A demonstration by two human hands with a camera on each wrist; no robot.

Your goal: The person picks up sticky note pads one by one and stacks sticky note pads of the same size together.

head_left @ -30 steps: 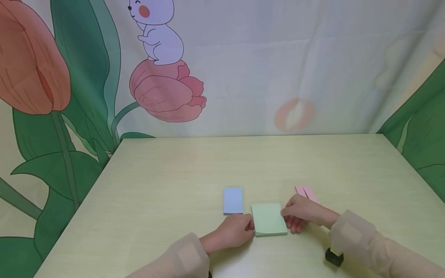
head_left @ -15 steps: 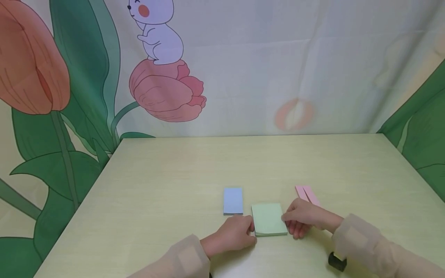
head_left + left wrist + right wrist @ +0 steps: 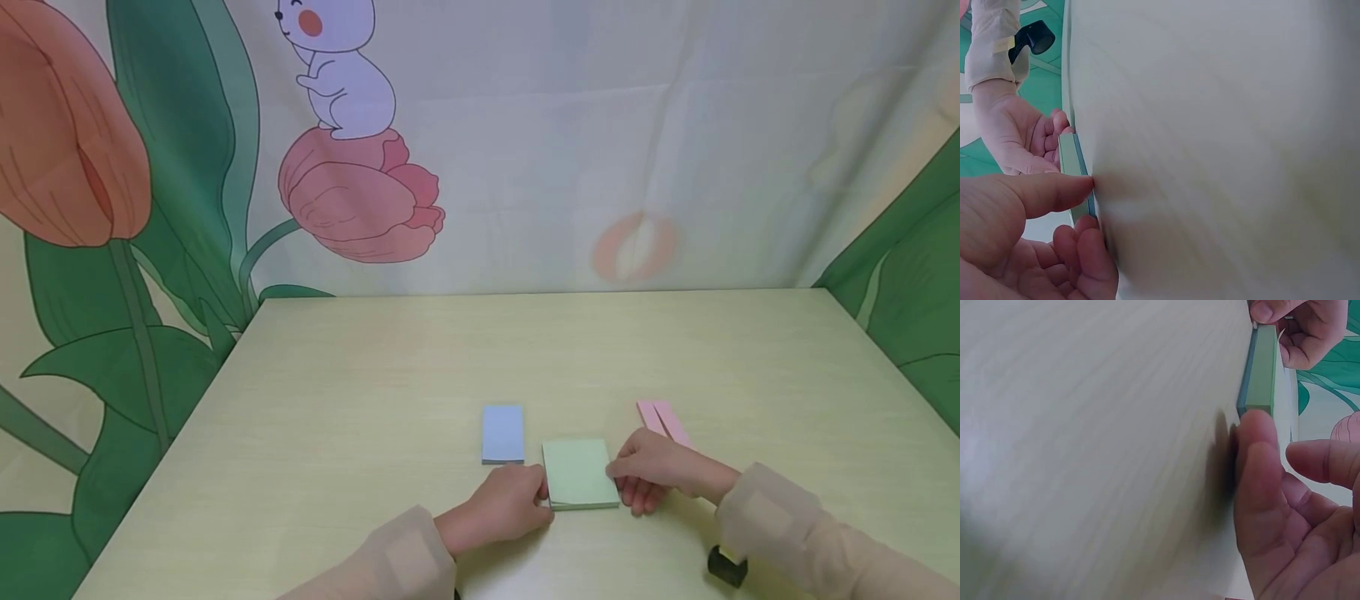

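A square pale-green sticky note pad point(image 3: 579, 475) lies on the table in the head view. Beneath its green edge point(image 3: 1071, 156) the wrist views show a thin blue layer. My left hand point(image 3: 501, 504) is at the pad's left side; its thumb point(image 3: 1060, 189) touches the near face by the corner, with curled fingers at the left edge. My right hand point(image 3: 663, 468) stands at the opposite side, fingertips point(image 3: 1257, 425) against that end and the thumb apart from them. A smaller blue sticky note pad point(image 3: 502, 434) lies behind my left hand.
Two pink paper strips point(image 3: 664, 421) lie behind my right hand, partly covered by it. A black device point(image 3: 727, 567) hangs below the right cuff. The pale tabletop point(image 3: 360, 375) ends at a printed curtain point(image 3: 525, 167).
Over the first half second the left thumb shows at the pad's near corner and my right hand shifts slightly nearer. Since then almost nothing has moved; the pad keeps its place.
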